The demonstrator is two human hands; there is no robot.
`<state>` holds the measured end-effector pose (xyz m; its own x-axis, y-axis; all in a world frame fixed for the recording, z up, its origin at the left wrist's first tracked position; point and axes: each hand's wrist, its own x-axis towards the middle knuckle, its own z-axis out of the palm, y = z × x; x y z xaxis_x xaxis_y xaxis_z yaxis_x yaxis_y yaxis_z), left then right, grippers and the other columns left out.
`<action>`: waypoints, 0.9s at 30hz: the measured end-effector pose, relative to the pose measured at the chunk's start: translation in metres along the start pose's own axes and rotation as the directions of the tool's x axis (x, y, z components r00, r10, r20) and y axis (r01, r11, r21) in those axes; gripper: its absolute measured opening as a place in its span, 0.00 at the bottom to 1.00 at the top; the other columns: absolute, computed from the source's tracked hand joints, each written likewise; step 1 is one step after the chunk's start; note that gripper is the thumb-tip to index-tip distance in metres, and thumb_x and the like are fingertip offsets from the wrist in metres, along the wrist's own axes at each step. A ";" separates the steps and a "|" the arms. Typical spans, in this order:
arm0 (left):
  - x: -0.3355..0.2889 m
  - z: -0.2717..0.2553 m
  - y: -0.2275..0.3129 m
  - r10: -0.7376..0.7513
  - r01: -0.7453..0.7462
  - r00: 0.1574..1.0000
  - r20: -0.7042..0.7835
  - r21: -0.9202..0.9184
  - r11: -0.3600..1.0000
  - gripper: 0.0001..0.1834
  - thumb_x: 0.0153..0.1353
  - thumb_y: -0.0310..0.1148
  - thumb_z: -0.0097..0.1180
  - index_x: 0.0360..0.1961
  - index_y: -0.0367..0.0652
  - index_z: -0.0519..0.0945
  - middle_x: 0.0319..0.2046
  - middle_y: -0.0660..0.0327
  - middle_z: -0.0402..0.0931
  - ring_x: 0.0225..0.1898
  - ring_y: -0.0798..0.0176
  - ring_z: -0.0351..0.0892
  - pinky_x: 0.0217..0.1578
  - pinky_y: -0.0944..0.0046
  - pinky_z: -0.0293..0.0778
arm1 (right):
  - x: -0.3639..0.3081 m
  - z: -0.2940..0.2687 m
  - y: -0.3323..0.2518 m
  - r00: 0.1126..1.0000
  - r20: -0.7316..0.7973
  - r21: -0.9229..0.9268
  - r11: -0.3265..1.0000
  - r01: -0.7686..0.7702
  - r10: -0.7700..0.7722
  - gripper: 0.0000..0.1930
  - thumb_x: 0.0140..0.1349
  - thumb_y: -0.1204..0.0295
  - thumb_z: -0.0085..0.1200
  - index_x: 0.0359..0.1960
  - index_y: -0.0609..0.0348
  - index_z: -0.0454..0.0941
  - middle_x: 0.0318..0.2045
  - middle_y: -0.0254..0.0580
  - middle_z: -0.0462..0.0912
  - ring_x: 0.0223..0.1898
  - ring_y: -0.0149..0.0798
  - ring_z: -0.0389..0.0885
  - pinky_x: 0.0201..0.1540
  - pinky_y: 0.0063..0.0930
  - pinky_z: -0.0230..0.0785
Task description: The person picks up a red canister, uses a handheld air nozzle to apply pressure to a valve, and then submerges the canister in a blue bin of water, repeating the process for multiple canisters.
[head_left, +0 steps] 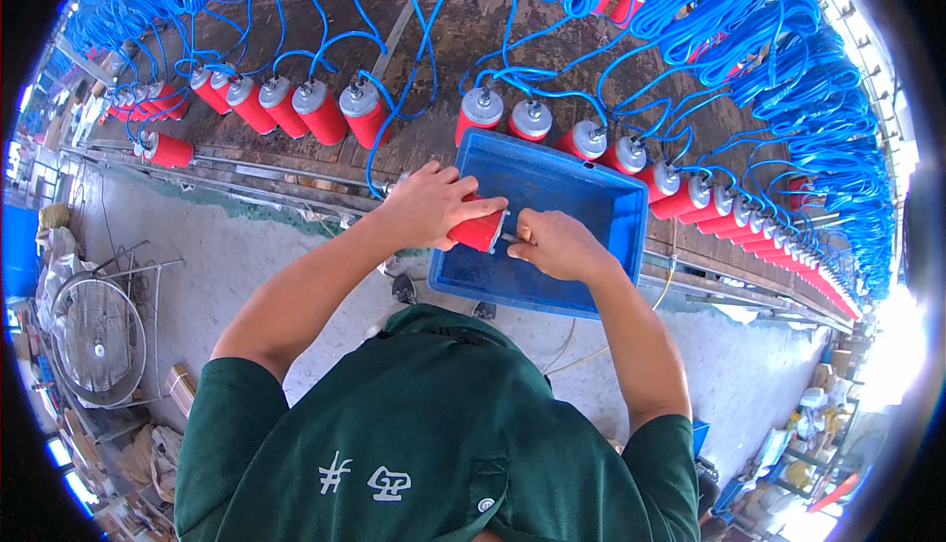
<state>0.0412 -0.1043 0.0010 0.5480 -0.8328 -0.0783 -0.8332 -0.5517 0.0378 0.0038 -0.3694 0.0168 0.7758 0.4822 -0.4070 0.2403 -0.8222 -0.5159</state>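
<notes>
My left hand (431, 209) is wrapped round a red cylinder (477, 233) with metal ends, holding it tilted over a blue plastic bin (542, 293). A blue cable (371, 163) runs to the cylinder's far left end, which my fingers partly hide. At the cylinder's other end, my right hand (560, 244) is closed in a pinch on a small metallic piece (509, 237). That piece is close to the end face; its kind is too small to make out, and I cannot tell whether it touches.
Similar red cylinders (317, 113) with metal caps line the edge of a dark wooden table (424, 69). Coiled blue cables (729, 10) are heaped behind them, with loose lengths between. A round wire fan (97, 335) stands on the floor at the left.
</notes>
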 end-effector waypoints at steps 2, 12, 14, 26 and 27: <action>0.000 0.001 -0.001 -0.002 0.002 1.000 -0.007 -0.003 1.000 0.59 0.46 0.51 0.82 0.79 0.73 0.63 0.54 0.65 0.77 0.57 0.56 0.77 0.58 0.53 0.72 | -0.003 0.003 -0.002 0.999 -0.044 -0.082 0.996 -0.026 0.022 0.16 0.68 0.61 0.66 0.43 0.60 0.76 0.37 0.53 0.87 0.41 0.58 0.86 0.44 0.49 0.76; 0.001 0.005 -0.003 0.002 -0.002 1.000 -0.016 -0.011 1.000 0.59 0.45 0.50 0.81 0.79 0.72 0.63 0.54 0.67 0.77 0.58 0.57 0.77 0.59 0.52 0.72 | 0.004 0.042 0.013 0.947 -0.064 0.859 0.501 -0.109 0.316 0.31 0.69 0.55 0.69 0.61 0.67 0.73 0.41 0.42 0.84 0.30 0.30 0.80 0.33 0.27 0.80; -0.002 0.003 -0.002 0.016 -0.017 1.000 -0.024 -0.031 0.999 0.58 0.46 0.49 0.81 0.79 0.72 0.64 0.57 0.67 0.77 0.60 0.57 0.77 0.61 0.51 0.70 | 0.011 0.057 0.002 0.963 -0.074 0.938 0.346 -0.021 0.260 0.37 0.69 0.57 0.69 0.71 0.70 0.69 0.38 0.39 0.82 0.27 0.26 0.77 0.31 0.22 0.78; -0.085 0.083 0.024 -0.909 0.509 0.343 -0.236 -0.767 0.391 0.39 0.56 0.55 0.79 0.55 0.34 0.76 0.54 0.45 0.78 0.50 0.48 0.82 0.47 0.57 0.79 | 0.012 0.068 -0.024 0.912 -0.107 0.902 0.425 -0.078 0.395 0.36 0.61 0.64 0.77 0.67 0.64 0.74 0.43 0.41 0.84 0.34 0.29 0.81 0.32 0.24 0.77; -0.086 0.082 0.024 -0.916 0.360 0.377 0.135 -0.933 0.011 0.36 0.65 0.55 0.72 0.58 0.35 0.75 0.53 0.47 0.81 0.46 0.53 0.86 0.41 0.59 0.81 | 0.008 0.068 -0.027 0.908 -0.110 0.866 0.488 -0.112 0.404 0.37 0.59 0.63 0.79 0.67 0.62 0.75 0.44 0.41 0.84 0.39 0.31 0.83 0.37 0.27 0.80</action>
<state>-0.0317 -0.0425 -0.0730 0.9600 0.1974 -0.1986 0.2580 -0.3477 0.9014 -0.0358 -0.3222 -0.0236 0.8658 0.0722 -0.4952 -0.4748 -0.1936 -0.8585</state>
